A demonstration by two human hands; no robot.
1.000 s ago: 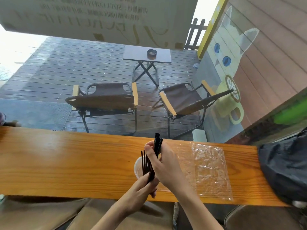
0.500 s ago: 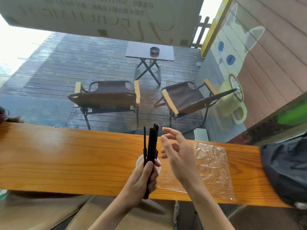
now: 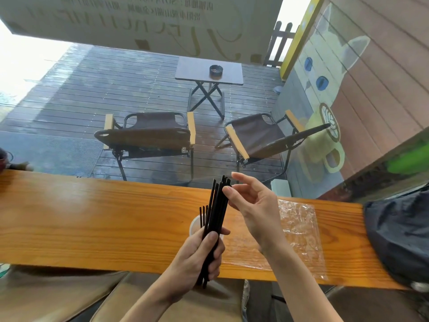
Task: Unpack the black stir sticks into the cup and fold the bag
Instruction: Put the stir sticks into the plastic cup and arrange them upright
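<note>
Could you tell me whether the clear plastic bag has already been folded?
No, the plastic bag lies spread flat and unfolded on the wooden counter, to the right of the cup, with neither hand touching it.

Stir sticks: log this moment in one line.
left hand: grips stir sticks | right hand: open at tips | cup: few sticks in | bag: flat, unfolded

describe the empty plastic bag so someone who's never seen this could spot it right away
Find the long orange wooden counter running across the view. The bag lies flat on it, right of both hands and the cup, left of a dark bundle of fabric. It alone is clear and crinkled, the wood grain showing through.
</note>
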